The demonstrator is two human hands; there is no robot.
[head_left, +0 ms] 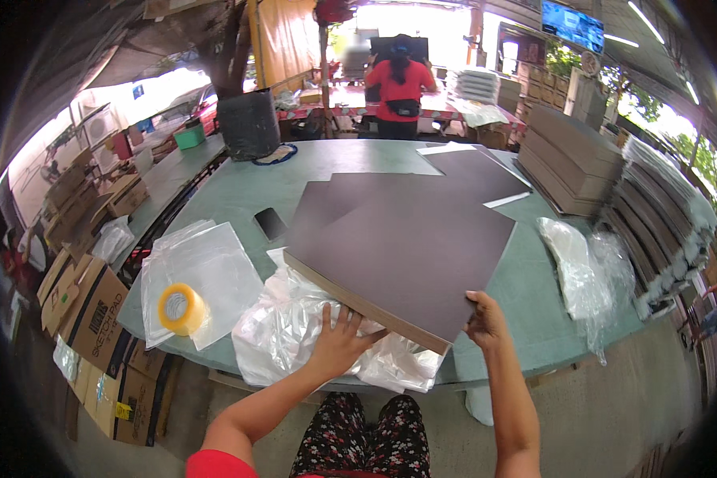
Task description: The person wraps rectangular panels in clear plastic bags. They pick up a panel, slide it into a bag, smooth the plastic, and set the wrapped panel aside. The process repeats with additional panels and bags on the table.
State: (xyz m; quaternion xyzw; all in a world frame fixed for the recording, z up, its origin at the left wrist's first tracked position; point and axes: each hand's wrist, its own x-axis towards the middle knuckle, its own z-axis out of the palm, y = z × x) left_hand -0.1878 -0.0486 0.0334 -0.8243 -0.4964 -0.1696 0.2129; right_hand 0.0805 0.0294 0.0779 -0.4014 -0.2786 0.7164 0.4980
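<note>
A thick stack of dark grey boards (410, 251) with a brown layered edge lies at an angle near the table's front. At its near right corner my right hand (486, 320) is closed on the edge, thumb on top, its other fingers partly hidden. My left hand (341, 341) has its fingers spread along the stack's front edge, over crumpled clear plastic (275, 323). That plastic lies partly under the boards. More dark boards (478, 175) and a white sheet rest behind the stack.
On the green table (207, 195) are clear plastic sleeves (227, 259), a tape roll (182, 309), a phone (270, 224) and loose plastic wrap (577, 275). Board piles (570, 159) stand at the right, cartons (95, 319) at the left. A person in red (398, 88) stands beyond.
</note>
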